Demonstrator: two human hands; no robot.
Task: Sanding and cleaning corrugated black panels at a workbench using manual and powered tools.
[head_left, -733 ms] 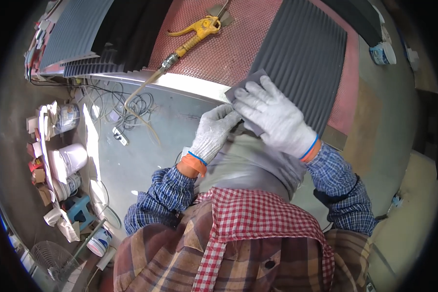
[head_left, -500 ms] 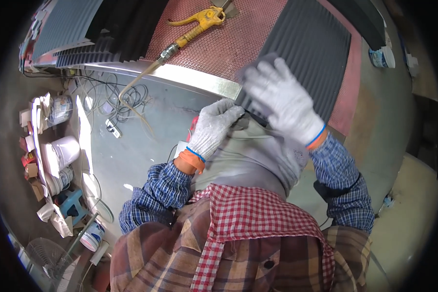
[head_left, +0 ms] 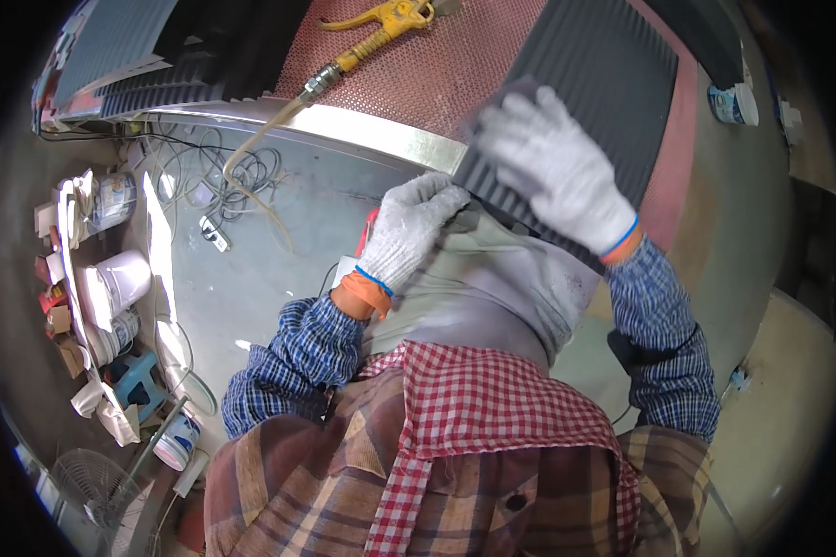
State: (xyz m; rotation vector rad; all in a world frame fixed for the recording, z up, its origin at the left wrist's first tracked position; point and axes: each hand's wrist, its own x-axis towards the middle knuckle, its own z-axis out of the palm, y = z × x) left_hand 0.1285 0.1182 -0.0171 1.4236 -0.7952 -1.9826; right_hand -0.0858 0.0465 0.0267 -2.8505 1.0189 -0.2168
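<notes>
A dark grey ribbed panel (head_left: 613, 93) lies on the pink perforated tabletop, its near end reaching over the front edge towards my lap. At its near left corner, my gloved left hand (head_left: 412, 223) is closed, thumb and fingers pinching the edge. My gloved right hand (head_left: 559, 167) is over the panel's ridges, fingers stretched forward over a dark grey pad (head_left: 492, 113) that shows past the fingertips. Motion blurs the pad, so its exact kind is unclear; the palm side of this hand is hidden.
A yellow air blow gun (head_left: 381, 37) with a hose lies on the perforated tabletop (head_left: 409, 102). More ribbed panels (head_left: 186, 65) are stacked at the far left. Tangled cables (head_left: 251, 172) and a power strip (head_left: 215, 234) lie on the floor. White buckets (head_left: 116, 288) and a fan (head_left: 93, 487) stand left.
My right hand has moved slightly right and forward over the panel with the pad. My left hand keeps its pinch at the panel's corner. The whole view has shifted slightly.
</notes>
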